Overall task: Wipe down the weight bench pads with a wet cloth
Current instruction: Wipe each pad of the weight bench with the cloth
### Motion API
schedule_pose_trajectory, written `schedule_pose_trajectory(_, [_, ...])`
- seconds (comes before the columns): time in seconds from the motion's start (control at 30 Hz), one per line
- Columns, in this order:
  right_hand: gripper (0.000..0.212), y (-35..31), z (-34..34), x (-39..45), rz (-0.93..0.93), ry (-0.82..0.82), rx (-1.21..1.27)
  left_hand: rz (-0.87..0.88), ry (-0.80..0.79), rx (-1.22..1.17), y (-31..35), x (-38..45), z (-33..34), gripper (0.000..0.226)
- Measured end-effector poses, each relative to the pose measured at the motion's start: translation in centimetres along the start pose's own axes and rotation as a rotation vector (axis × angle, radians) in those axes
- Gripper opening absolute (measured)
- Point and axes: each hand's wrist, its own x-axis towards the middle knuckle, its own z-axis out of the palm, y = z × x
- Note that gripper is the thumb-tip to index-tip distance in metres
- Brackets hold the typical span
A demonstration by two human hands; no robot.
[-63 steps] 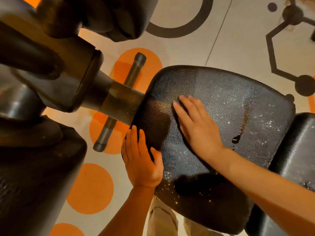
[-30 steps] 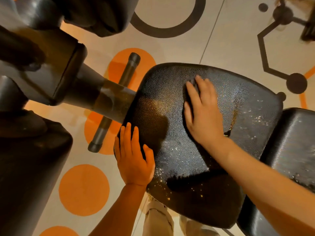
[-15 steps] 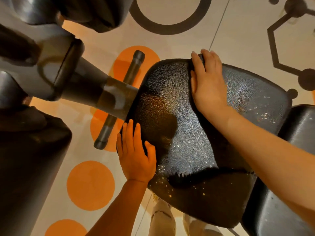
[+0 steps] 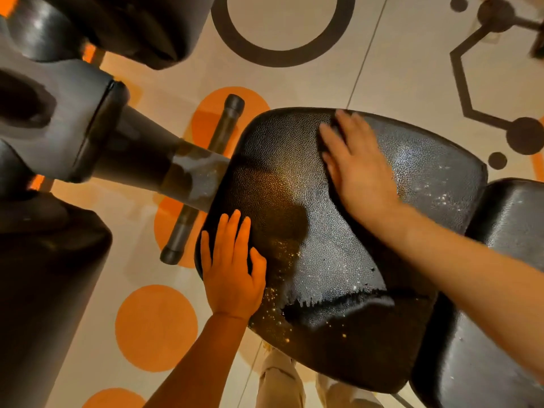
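Observation:
The black textured seat pad (image 4: 323, 245) of the weight bench fills the middle of the head view, glistening with wet streaks and droplets. My right hand (image 4: 356, 169) lies flat with straight fingers near the pad's far edge, pressing a dark cloth (image 4: 325, 142) of which only a sliver shows under the fingers. My left hand (image 4: 232, 266) rests flat on the pad's near left edge, fingers straight. A second black pad (image 4: 506, 225) adjoins on the right.
A thick grey frame post (image 4: 126, 148) joins the seat from the left, with a dark foot bar (image 4: 203, 178) below it. Large black roller pads (image 4: 44, 290) stand at left and top left. The floor is beige with orange circles.
My right hand with the cloth swept from the pad's middle up to its far edge, then slid slightly left and back. The left hand stayed on the near left edge.

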Motion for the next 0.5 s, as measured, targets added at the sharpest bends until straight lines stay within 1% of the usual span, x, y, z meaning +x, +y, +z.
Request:
schedule_pose_trajectory(0.07, [0.043, 0.8, -0.2, 2.9, 0.066, 0.027, 0.010, 0.009, 0.005, 0.008, 0.0, -0.1, 0.0, 0.049])
schedule_pose_trajectory(0.13, [0.043, 0.7, -0.1, 3.6, 0.100, 0.053, 0.014, 0.017, 0.010, 0.026, -0.1, -0.1, 0.0, 0.049])
schedule_pose_trajectory(0.23, [0.043, -1.0, 0.3, -0.2, 0.075, 0.093, 0.034, 0.017, 0.012, 0.035, -0.3, -0.1, 0.3, 0.049])
schedule_pose_trajectory(0.37, [0.047, -2.7, -0.1, -7.6, -0.080, -0.059, 0.037, 0.024, 0.020, 0.031, -0.1, -0.1, 0.3, 0.050])
schedule_pose_trajectory(0.43, [0.049, -2.0, -0.4, -7.7, -0.116, -0.095, 0.018, 0.018, 0.022, 0.031, -0.2, 0.0, 0.4, 0.050])
schedule_pose_trajectory(0.5, [0.048, -0.9, -0.4, -5.6, -0.137, -0.098, -0.020, 0.011, 0.023, 0.030, -0.2, 0.0, 0.4, 0.050])
